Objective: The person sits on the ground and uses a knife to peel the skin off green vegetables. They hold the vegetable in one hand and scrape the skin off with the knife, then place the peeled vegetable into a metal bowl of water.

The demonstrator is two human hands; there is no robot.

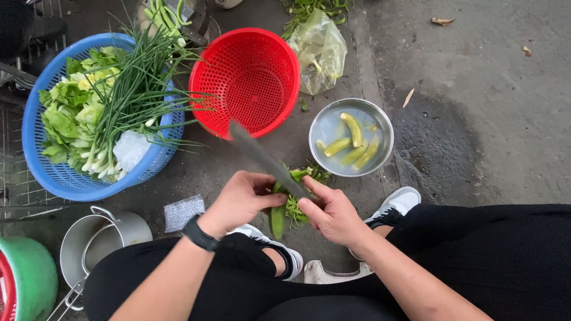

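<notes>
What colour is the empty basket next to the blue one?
Red, seen in the head view: the empty basket beside the blue basket.

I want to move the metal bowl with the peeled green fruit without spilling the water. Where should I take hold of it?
Grip the metal bowl by its thin rolled rim, on two opposite sides, coming straight down from above. It sits flat on the ground, open side up, so the rim is free all round. Hook fingers under the lip, clear of the fruit pieces, and probably lift it level.

The right hand (333,214) grips a knife (264,159) against a green banana (278,217) held by the left hand (241,199); peeled bananas (354,145) float in a far steel bowl (324,128).
</notes>
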